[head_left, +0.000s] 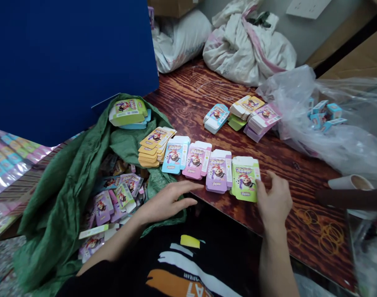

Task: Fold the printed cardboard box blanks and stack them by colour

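Note:
A row of flattened cartoon-printed cartons runs along the table's front edge: a yellow stack [154, 146], then blue [175, 154], pink [197, 160], purple [218, 171] and green cartons [246, 178]. My left hand [166, 201] is open in front of the pink and purple cartons, fingers stretched toward the purple ones, thumb apart. Beside the green cartons, my right hand [274, 200] has its thumb at their right edge and its fingers bent but apart. Nothing is visibly gripped in either hand.
More carton stacks [216, 117] lie farther back. At left, a green sack [74, 177] holds many loose cartons. Rubber bands [331, 238] lie at right, near a cardboard tube [351, 182] and a clear plastic bag [300, 119]. White sacks [247, 45] stand behind; a blue panel [67, 66] blocks the left.

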A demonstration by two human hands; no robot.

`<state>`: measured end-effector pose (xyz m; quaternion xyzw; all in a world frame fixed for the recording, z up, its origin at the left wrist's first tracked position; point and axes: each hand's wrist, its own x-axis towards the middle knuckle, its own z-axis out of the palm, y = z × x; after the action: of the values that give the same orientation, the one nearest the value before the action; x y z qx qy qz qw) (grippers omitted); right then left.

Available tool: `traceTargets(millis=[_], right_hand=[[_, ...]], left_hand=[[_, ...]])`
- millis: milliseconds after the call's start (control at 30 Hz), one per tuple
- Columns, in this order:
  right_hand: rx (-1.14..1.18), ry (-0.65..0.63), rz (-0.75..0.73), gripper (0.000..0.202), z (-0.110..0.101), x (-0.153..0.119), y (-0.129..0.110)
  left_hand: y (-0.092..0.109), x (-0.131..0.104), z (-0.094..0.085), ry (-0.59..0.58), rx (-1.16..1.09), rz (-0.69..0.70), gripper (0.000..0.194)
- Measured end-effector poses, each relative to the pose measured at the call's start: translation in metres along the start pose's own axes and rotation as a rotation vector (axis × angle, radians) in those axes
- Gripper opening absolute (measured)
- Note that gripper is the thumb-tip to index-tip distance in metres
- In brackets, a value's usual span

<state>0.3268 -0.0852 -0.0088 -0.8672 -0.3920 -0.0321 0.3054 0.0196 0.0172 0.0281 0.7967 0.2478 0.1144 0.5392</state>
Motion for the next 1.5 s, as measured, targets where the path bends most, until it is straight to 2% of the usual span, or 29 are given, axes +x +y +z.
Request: traceTargets(millis=[100, 267, 367, 433, 700, 900, 1033, 1133, 1300, 1400, 1500], right_hand=[[-0.084, -0.02, -0.143, 0.052, 0.008, -0.003, -0.02], [-0.097, -0.206, -0.388, 0.068, 0.043, -0.033, -0.066], [-0.154, -0.25, -0.408, 0.071, 0.061, -0.047, -0.077], [-0.172, -0.269, -0.373, 0.07, 0.065, -0.05, -0.077], [-0.033, -0.284, -0.259, 0.073, 0.047, -0.041, -0.065], [0.154, -0.293, -0.217, 0.072, 0.037, -0.034, -0.051], [0.342, -0.285, -0.169, 0.068, 0.026, -0.03, -0.049], [0.391, -0.235, -0.169, 0.061, 0.024, -0.032, -0.052], [0.396, -0.233, -0.133, 0.056, 0.029, -0.033, -0.049], [0.404, -0.2, -0.1, 0.054, 0.022, -0.033, -0.052], [0.432, -0.158, -0.133, 0.049, 0.011, -0.044, -0.067]], left_hand=[[-0.001, -0.005, 0.002, 0.061, -0.066, -0.048, 0.041], [0.001, -0.005, 0.012, 0.106, -0.108, -0.082, 0.038], [0.001, -0.003, 0.016, 0.089, -0.055, -0.067, 0.037], [-0.001, -0.002, 0.016, 0.086, -0.041, -0.065, 0.037], [-0.003, 0.003, 0.013, 0.051, -0.102, -0.046, 0.039], [-0.002, 0.011, 0.018, 0.034, -0.359, -0.091, 0.037], [-0.007, 0.021, 0.026, 0.074, -0.638, -0.142, 0.039], [-0.007, 0.033, 0.032, 0.109, -0.812, -0.173, 0.048], [-0.003, 0.047, 0.036, 0.146, -0.877, -0.193, 0.053], [-0.002, 0.049, 0.038, 0.166, -0.904, -0.213, 0.056], [0.001, 0.053, 0.045, 0.235, -1.025, -0.2, 0.065]])
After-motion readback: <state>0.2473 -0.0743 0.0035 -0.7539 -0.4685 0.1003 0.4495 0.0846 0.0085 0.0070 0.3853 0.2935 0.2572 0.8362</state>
